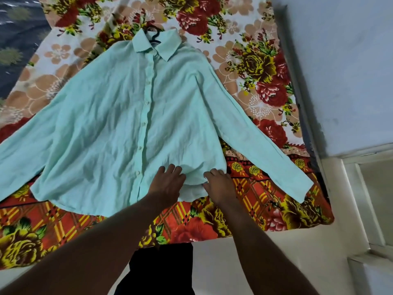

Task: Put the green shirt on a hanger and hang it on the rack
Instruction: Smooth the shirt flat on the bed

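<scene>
The pale green shirt (119,116) lies buttoned and spread flat on the bed, collar away from me, sleeves out to both sides. A dark hanger hook (154,33) pokes out above the collar; the hanger's body is hidden inside the shirt. My left hand (167,183) rests on the lower front of the shirt near the hem, fingers spread. Just to its right, my right hand (217,185) touches the hem's right corner with its fingers curled at the fabric's edge; whether it pinches the cloth is unclear.
The bed carries a floral sheet (261,67) of red, yellow and peach. A dark patterned cloth (19,39) lies at the far left. A pale wall (344,71) runs along the bed's right side, with a white frame (365,209) below it. No rack is in view.
</scene>
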